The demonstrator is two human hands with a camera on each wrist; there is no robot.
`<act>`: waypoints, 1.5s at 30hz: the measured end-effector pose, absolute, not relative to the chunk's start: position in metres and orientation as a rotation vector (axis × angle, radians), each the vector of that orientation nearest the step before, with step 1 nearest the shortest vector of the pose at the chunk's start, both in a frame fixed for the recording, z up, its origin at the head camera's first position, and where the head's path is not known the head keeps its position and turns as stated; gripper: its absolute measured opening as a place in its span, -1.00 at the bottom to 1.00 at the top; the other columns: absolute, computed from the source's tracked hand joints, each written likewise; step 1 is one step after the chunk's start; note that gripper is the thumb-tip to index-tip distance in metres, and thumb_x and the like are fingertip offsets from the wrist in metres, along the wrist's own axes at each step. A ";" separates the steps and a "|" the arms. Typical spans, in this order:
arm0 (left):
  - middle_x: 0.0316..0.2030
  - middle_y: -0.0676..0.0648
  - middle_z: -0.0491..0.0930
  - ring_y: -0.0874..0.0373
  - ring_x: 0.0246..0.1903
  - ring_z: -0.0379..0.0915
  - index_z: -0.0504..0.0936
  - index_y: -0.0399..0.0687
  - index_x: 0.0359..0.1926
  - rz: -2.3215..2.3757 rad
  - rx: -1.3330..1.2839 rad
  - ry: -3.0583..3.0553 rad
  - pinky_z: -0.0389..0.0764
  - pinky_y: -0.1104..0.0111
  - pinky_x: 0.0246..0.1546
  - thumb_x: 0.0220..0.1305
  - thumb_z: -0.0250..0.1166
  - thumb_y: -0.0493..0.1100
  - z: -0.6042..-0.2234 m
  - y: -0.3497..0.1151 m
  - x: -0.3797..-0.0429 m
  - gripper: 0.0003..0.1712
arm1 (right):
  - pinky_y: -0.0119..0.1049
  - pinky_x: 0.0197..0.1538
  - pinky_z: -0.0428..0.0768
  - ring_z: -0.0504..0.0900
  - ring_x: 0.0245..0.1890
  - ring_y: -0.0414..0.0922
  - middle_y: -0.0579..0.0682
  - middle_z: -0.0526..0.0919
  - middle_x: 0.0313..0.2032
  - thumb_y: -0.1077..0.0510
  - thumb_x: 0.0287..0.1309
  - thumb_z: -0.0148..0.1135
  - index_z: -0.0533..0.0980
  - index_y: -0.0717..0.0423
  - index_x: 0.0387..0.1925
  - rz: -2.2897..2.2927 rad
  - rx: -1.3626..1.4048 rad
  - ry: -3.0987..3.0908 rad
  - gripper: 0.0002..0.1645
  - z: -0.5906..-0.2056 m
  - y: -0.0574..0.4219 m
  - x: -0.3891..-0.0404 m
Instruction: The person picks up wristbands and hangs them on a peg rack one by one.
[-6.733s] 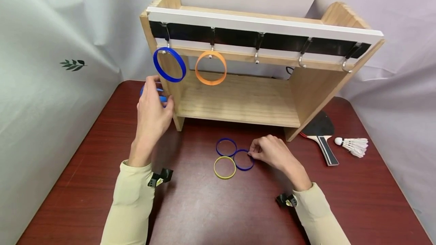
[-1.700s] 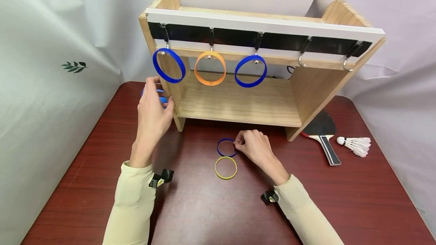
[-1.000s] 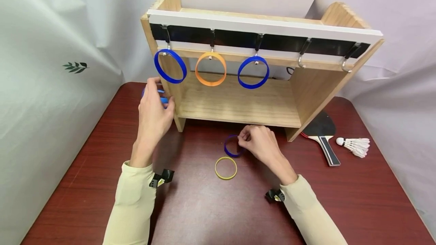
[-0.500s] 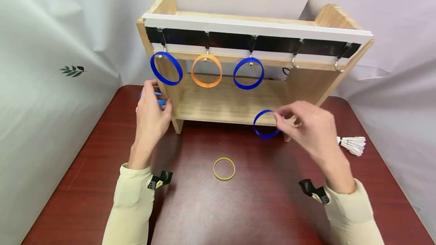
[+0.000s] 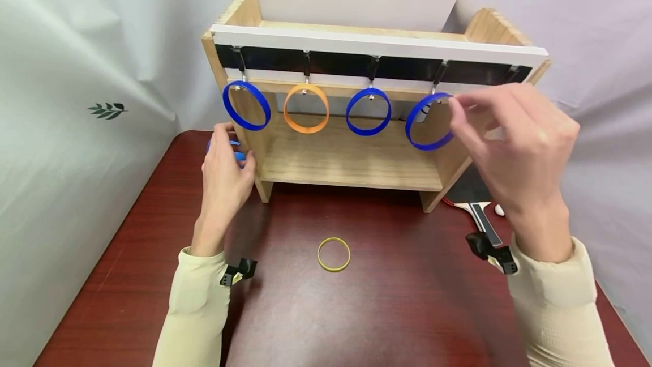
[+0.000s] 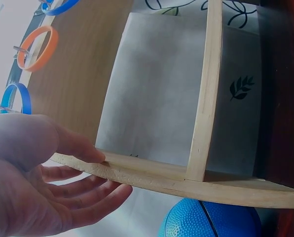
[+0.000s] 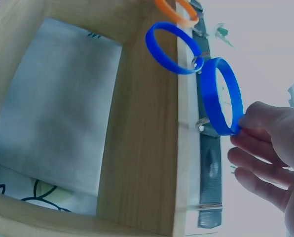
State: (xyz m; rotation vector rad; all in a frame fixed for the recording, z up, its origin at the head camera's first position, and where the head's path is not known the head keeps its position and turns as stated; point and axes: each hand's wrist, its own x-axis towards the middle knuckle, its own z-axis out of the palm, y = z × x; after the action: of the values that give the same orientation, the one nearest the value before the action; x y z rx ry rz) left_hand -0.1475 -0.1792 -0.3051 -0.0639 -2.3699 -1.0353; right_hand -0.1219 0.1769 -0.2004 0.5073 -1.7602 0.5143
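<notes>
My right hand (image 5: 527, 146) pinches a blue wristband (image 7: 212, 101) by its edge between thumb and fingertips. In the head view the band overlaps the fourth hook (image 5: 434, 88); the right wrist view puts it close beside that hook (image 7: 202, 127). My left hand (image 5: 224, 188) grips the left side panel (image 6: 152, 181) of the wooden shelf, thumb inside and fingers outside. From the first three hooks hang a blue wristband (image 5: 261, 127), an orange wristband (image 5: 307, 130) and another blue wristband (image 5: 368, 132). A yellow wristband (image 5: 333, 269) lies flat on the table.
A fifth hook (image 5: 511, 74) is partly behind my right hand. A table tennis paddle (image 5: 484, 220) and the white tip of a shuttlecock (image 5: 500, 210) lie right of the shelf. A blue textured ball (image 6: 206, 219) sits beyond its left panel.
A third wristband, blue, has come onto the third hook. My right hand then picked a blue wristband off the table and raised it rightward to the fourth hook. The left hand kept its place.
</notes>
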 end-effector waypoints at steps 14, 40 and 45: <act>-0.01 -0.25 0.47 -0.07 -0.09 0.52 0.31 -0.24 0.19 -1.023 -0.067 -2.370 0.53 0.03 -0.16 0.25 0.24 -0.33 -0.305 -0.179 -0.148 -0.50 | 0.05 -0.46 0.40 0.59 -0.51 0.09 0.01 0.71 -0.49 0.11 0.13 0.35 0.73 0.15 -0.42 0.476 0.462 -1.749 -0.82 -0.204 0.182 -0.134; -0.01 -0.25 0.47 -0.07 -0.09 0.50 0.31 -0.24 0.19 -1.023 -0.062 -2.375 0.52 0.01 -0.15 0.25 0.23 -0.34 -0.306 -0.179 -0.148 -0.50 | -0.20 -0.42 0.40 0.58 -0.54 0.08 0.00 0.71 -0.50 0.07 0.08 0.41 0.74 0.10 -0.41 0.509 0.451 -1.741 -0.83 -0.212 0.180 -0.133; -0.01 -0.25 0.47 -0.07 -0.11 0.51 0.31 -0.24 0.19 -1.016 -0.060 -2.372 0.52 0.01 -0.16 0.25 0.25 -0.33 -0.306 -0.178 -0.149 -0.50 | -0.48 -0.31 0.33 0.56 -0.56 0.09 -0.01 0.72 -0.50 0.07 0.08 0.40 0.75 0.08 -0.39 0.543 0.435 -1.728 -0.84 -0.213 0.181 -0.130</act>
State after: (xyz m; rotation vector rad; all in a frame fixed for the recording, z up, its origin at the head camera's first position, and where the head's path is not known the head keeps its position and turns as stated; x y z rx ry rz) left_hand -0.1488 -0.1784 -0.3060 -0.0603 -2.3717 -1.0158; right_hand -0.1302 0.1806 -0.2131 0.4345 -1.7278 0.5425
